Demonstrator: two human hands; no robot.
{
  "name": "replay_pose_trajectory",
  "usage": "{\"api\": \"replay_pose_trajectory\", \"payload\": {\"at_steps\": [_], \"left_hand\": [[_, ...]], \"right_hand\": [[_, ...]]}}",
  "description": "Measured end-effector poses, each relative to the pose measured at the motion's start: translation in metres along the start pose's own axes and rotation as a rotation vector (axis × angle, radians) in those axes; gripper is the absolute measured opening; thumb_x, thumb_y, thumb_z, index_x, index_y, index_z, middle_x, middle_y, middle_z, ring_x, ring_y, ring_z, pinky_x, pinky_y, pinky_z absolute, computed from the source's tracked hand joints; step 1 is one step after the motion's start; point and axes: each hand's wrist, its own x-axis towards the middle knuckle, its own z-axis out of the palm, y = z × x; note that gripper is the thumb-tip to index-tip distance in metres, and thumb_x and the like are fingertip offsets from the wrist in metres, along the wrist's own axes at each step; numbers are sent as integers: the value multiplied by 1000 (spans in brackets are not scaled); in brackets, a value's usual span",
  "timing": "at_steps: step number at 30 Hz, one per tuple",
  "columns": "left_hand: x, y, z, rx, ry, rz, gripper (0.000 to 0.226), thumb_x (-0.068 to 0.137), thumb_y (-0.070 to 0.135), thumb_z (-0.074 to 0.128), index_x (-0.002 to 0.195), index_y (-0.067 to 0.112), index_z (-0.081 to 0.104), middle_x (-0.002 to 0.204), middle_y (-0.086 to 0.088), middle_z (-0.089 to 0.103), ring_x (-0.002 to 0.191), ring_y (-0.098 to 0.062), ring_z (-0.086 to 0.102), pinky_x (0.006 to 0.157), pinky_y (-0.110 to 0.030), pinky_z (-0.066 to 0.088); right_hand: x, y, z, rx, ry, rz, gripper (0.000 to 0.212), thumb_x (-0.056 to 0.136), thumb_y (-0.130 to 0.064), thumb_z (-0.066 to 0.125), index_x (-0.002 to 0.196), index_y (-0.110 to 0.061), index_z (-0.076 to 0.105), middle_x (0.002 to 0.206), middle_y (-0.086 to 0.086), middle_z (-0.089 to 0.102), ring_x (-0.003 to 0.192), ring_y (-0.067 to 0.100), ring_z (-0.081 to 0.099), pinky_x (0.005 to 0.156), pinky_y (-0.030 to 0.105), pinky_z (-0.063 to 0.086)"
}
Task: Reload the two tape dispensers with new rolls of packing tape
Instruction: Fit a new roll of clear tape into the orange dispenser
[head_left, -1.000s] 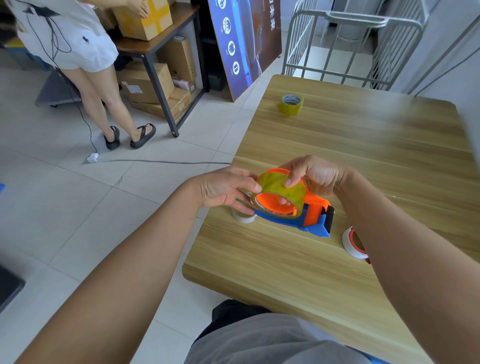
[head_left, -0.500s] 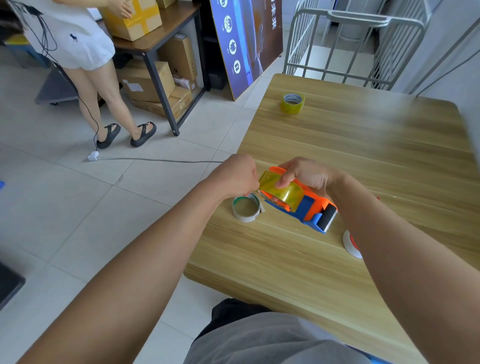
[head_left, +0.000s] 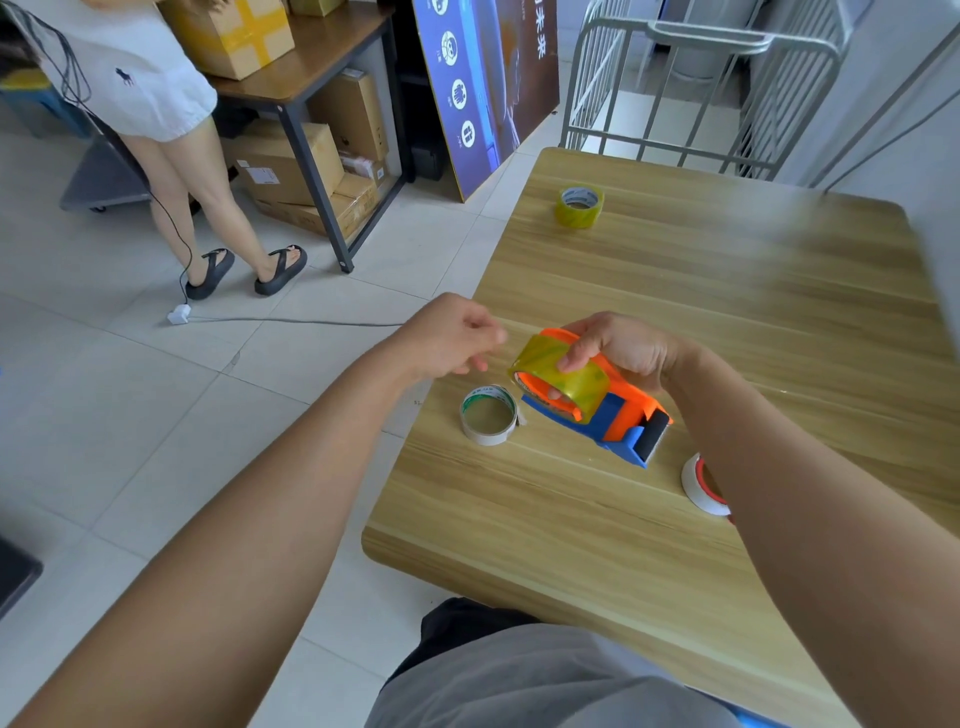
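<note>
My right hand (head_left: 618, 353) grips an orange and blue tape dispenser (head_left: 623, 421) just above the wooden table (head_left: 545, 525), thumb pressed on the yellowish clear tape roll (head_left: 558, 382) seated on its hub. My left hand (head_left: 452, 338) hovers left of the roll, apart from it, fingers curled with fingertips pinched together; no tape shows between them. An empty white cardboard core (head_left: 488, 415) lies on the table below that hand. A second yellowish tape roll (head_left: 579, 206) stands at the far side. A white and red dispenser (head_left: 701, 486) is half hidden behind my right forearm.
A person (head_left: 156, 104) stands on the tiled floor at the left, with a cable and plug (head_left: 179, 314) trailing toward the table. A desk with cardboard boxes (head_left: 291, 166), a blue board (head_left: 483, 88) and a metal cage trolley (head_left: 701, 93) lie beyond.
My left hand left the roll and drew back to the left, uncovering the empty core. My right hand tilted the dispenser so its roller end points down to the right.
</note>
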Motion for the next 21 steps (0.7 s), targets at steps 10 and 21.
{"api": "replay_pose_trajectory", "payload": {"at_steps": [10,21], "left_hand": [[-1,2,8,116,-7,68,7,79,16,70,74,19,69,78,-7,71,79,-20,69,75,-31,57],[7,3,10,274,42,162,14,78,12,60,68,21,61,74,7,63,73,-14,62,68,-27,50]], "right_hand": [[-1,-4,2,-64,-2,-9,46,69,-7,60,115,1,60,88,22,64,72,34,61,67,38,49],[1,1,-4,30,-136,-50,40,68,-12,58,105,2,59,74,17,66,66,31,60,63,36,52]]}}
